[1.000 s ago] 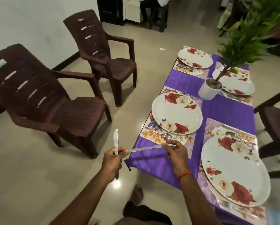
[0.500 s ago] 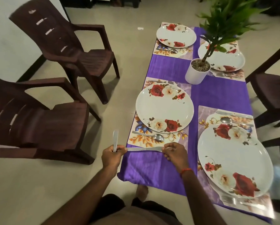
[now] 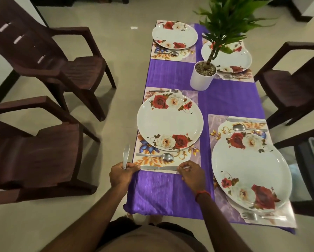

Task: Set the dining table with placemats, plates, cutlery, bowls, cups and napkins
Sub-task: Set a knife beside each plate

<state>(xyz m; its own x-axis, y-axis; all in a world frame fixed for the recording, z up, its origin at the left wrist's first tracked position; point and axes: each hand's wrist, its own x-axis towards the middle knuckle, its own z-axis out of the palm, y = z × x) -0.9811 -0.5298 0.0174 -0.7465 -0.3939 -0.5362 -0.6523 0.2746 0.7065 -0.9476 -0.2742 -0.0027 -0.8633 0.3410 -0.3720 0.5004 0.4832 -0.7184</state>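
A: Purple tablecloth (image 3: 170, 193) is covering the table. Which step is running?
B: Cutlery. The right hand (image 3: 191, 174) is pinching one end of the table knife (image 3: 159, 168), which is lying on the floral placemat (image 3: 192, 95) at its near edge, beside the spoon (image 3: 163, 157). The left hand (image 3: 121, 174) is touching the other end while gripping a second knife (image 3: 126, 155) upright.
A: Next?
B: Probably releasing it, minding the table's left edge. Open floor is lying beside the brown chair (image 3: 43, 155).
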